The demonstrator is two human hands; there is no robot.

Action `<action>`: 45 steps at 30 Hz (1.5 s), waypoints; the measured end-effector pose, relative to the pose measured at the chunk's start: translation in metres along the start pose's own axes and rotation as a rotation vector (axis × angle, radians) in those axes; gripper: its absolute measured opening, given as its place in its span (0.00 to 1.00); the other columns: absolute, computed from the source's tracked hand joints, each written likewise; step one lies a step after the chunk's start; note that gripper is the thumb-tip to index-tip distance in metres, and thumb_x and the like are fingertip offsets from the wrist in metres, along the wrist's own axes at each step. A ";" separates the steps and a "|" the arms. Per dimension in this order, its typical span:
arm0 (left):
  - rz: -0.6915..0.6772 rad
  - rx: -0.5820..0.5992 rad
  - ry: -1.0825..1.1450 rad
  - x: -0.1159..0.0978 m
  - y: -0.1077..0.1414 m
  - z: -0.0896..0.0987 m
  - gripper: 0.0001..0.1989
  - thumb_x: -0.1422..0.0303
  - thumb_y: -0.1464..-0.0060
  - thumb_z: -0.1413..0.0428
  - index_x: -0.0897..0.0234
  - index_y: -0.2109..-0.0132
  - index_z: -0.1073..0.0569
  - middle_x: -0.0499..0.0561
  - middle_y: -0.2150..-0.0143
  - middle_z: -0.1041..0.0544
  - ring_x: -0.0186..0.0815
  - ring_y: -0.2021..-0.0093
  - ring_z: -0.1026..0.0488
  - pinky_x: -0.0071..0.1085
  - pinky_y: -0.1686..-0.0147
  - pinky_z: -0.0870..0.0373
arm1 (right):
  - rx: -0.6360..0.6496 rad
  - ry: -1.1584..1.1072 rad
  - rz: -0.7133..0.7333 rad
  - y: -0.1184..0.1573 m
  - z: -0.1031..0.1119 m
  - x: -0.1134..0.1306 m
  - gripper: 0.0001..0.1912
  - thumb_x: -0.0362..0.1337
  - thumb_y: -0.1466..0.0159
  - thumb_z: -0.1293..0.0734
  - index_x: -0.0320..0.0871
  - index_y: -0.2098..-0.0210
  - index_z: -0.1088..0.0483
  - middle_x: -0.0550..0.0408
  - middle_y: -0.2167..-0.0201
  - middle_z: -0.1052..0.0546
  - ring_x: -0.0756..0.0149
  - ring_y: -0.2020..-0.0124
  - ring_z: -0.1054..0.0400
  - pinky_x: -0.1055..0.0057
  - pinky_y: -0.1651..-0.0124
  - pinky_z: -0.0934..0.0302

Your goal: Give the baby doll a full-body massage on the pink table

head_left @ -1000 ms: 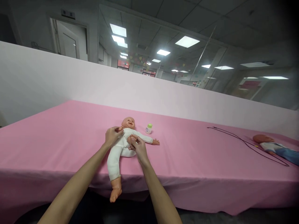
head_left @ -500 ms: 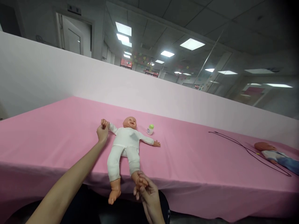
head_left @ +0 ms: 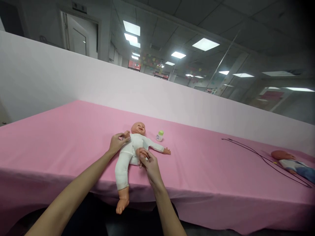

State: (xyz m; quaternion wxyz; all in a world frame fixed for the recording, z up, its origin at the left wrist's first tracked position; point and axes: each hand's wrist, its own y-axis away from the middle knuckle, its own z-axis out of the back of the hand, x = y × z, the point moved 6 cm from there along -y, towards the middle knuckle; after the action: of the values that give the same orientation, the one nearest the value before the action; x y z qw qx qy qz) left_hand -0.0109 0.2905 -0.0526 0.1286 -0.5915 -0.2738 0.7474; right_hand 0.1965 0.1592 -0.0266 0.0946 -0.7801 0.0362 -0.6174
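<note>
A baby doll (head_left: 123, 168) in a white suit lies on its back on the pink-covered table, its head away from me. My left hand (head_left: 117, 143) is closed on the doll's hand at the left, holding that arm bent beside its chest. With my right hand (head_left: 150, 162) I grip the doll's foot on the right side, raised over its belly with the leg folded up. The other leg hangs over the table's front edge, and the other arm lies stretched out to the right. A small bottle with a green cap (head_left: 159, 136) stands beside the doll's head.
On the right of the pink cloth (head_left: 201, 164) a thin black cable (head_left: 262, 157) runs in a loop. A second doll (head_left: 292, 164) in blue and white lies at the far right. A white low wall (head_left: 147, 93) with glass above borders the table's back.
My right hand has lifted the doll's foot from the table's edge up to its belly, bending the leg. My left hand has brought the doll's hand inward, toward its chest.
</note>
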 end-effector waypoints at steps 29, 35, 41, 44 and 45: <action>0.070 -0.151 0.066 0.012 -0.001 0.018 0.17 0.52 0.44 0.37 0.63 0.61 0.18 0.53 0.62 0.17 0.40 0.64 0.24 0.32 0.63 0.31 | -0.092 -0.007 -0.054 0.047 0.017 -0.016 0.33 0.51 0.42 0.20 0.41 0.43 0.23 0.51 0.71 0.20 0.65 0.74 0.29 0.69 0.69 0.34; 0.400 -0.420 0.083 0.046 -0.001 0.043 0.19 0.54 0.40 0.40 0.63 0.73 0.28 0.49 0.76 0.27 0.35 0.75 0.32 0.30 0.74 0.39 | -0.188 -0.088 -0.093 0.140 0.050 -0.077 0.30 0.52 0.49 0.17 0.44 0.52 0.18 0.37 0.51 0.19 0.64 0.77 0.28 0.70 0.80 0.39; 0.101 -0.278 0.113 0.011 -0.001 0.026 0.14 0.56 0.42 0.38 0.64 0.62 0.20 0.53 0.63 0.18 0.39 0.64 0.24 0.32 0.63 0.30 | -0.181 -0.033 -0.044 0.102 0.040 -0.032 0.32 0.54 0.46 0.19 0.40 0.48 0.19 0.44 0.66 0.18 0.64 0.77 0.30 0.70 0.76 0.36; -0.012 -0.066 0.001 -0.004 0.004 0.008 0.16 0.54 0.44 0.36 0.61 0.57 0.17 0.53 0.59 0.16 0.40 0.63 0.23 0.33 0.63 0.30 | -0.141 0.022 -0.031 0.051 0.028 0.005 0.30 0.55 0.43 0.20 0.40 0.51 0.20 0.48 0.70 0.19 0.67 0.79 0.32 0.70 0.76 0.36; -0.039 0.005 -0.047 -0.006 0.006 0.002 0.16 0.54 0.44 0.36 0.59 0.56 0.16 0.53 0.58 0.16 0.40 0.63 0.24 0.33 0.63 0.30 | -0.104 0.038 -0.030 0.034 0.022 0.010 0.29 0.55 0.43 0.21 0.40 0.52 0.20 0.51 0.73 0.21 0.68 0.79 0.33 0.71 0.74 0.36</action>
State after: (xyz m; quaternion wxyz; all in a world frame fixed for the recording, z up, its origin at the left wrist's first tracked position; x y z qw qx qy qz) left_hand -0.0109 0.2821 -0.0510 0.1379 -0.5680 -0.2863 0.7592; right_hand 0.2222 0.1265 -0.0279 0.0438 -0.7725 0.0584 -0.6308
